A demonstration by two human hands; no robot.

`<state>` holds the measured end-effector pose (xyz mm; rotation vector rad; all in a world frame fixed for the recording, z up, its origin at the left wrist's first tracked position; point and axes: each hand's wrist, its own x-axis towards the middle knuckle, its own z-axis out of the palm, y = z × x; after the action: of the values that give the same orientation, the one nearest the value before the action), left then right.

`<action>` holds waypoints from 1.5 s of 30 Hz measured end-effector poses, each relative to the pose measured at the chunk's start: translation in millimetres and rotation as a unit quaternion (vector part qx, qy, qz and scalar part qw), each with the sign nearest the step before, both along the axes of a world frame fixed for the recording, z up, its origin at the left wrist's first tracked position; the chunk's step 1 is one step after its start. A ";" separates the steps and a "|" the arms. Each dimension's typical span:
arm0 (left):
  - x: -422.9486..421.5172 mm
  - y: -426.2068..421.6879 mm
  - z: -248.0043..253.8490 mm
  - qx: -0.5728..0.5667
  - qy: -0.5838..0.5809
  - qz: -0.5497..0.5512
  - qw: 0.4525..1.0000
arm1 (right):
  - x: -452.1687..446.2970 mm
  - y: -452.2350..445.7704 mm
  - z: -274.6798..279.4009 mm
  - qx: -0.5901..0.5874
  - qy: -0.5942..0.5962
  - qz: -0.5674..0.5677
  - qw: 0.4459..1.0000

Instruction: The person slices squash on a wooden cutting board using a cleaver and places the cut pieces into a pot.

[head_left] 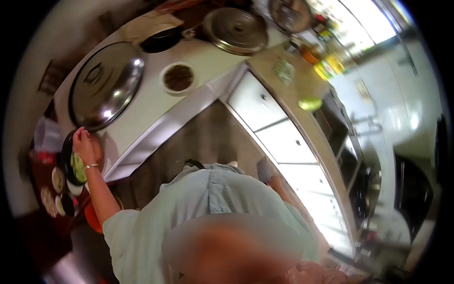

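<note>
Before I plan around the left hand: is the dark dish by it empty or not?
Not empty: green pieces show inside the dark dish. The left hand covers part of it; how full, I cannot tell.

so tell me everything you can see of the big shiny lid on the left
The big shiny lid is round and domed, mirror-like and metallic in look, with a darker rim and a loop-like handle on top. Bright light spots reflect off its surface. It sits dome up at the pale counter; anything underneath is hidden. The left hand is close to its near edge, but whether they touch cannot be told.
</note>
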<state>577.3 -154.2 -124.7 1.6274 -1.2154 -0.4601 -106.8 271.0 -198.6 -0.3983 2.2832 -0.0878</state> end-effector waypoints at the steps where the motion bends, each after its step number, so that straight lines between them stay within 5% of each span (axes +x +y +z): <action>1: -52.4 -3.2 11.0 0.009 0.044 -0.056 0.997 | 5.0 3.7 6.6 0.017 -0.002 -0.023 1.000; 4: -176.5 -21.6 -3.4 0.059 0.191 -0.257 0.946 | 2.4 34.1 -11.8 0.061 0.002 -0.032 0.998; 9: -377.3 17.1 -5.7 0.255 0.129 -0.542 0.791 | -12.7 119.3 -100.2 0.151 0.038 0.045 0.987; 12: -475.9 41.8 6.5 0.296 0.104 -0.645 0.697 | -9.4 150.7 -109.6 0.160 -0.001 -0.036 0.986; 14: -538.4 49.5 0.5 0.220 0.033 -0.707 0.672 | 2.7 173.5 -71.0 0.013 0.019 -0.120 0.992; 16: -610.9 47.1 -25.9 0.043 -0.081 -0.741 0.665 | -13.8 189.5 -81.7 0.020 0.000 -0.149 0.989; 18: -677.8 49.3 -16.5 -0.073 -0.265 -0.750 0.602 | -24.9 208.9 -107.5 0.040 -0.021 -0.164 0.985; 22: -836.0 56.7 -27.3 0.002 -0.263 -0.740 0.620 | -48.7 270.0 -206.0 0.055 -0.042 -0.157 0.985; 24: -897.3 74.3 17.4 0.066 -0.318 -0.727 0.605 | -60.9 299.6 -258.0 0.052 -0.045 -0.149 0.986; 27: -970.9 71.6 -21.0 0.093 -0.360 -0.667 0.646 | -94.1 289.2 -240.7 0.058 -0.063 -0.154 0.984; 33: -1005.4 85.8 -65.6 0.094 -0.368 -0.599 0.705 | -173.4 203.3 -82.4 0.043 -0.086 -0.174 0.980; 36: -988.9 88.4 -50.6 0.140 -0.321 -0.636 0.688 | -199.7 206.3 -123.6 0.038 -0.082 -0.126 0.988; 39: -954.7 93.4 -56.0 0.183 -0.220 -0.639 0.714 | -218.0 238.2 -222.3 0.015 -0.059 -0.087 0.994; 41: -928.2 95.8 -61.0 0.343 -0.159 -0.594 0.710 | -237.3 192.4 -160.6 0.023 -0.078 -0.064 0.995; 45: -826.8 109.4 -75.5 0.531 0.179 -0.561 0.609 | -240.5 121.1 -74.7 0.032 -0.108 -0.037 0.993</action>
<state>-249.5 -44.8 -200.3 1.1884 -1.6216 -2.5866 -347.3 392.1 -273.3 -0.2585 2.0813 -0.0911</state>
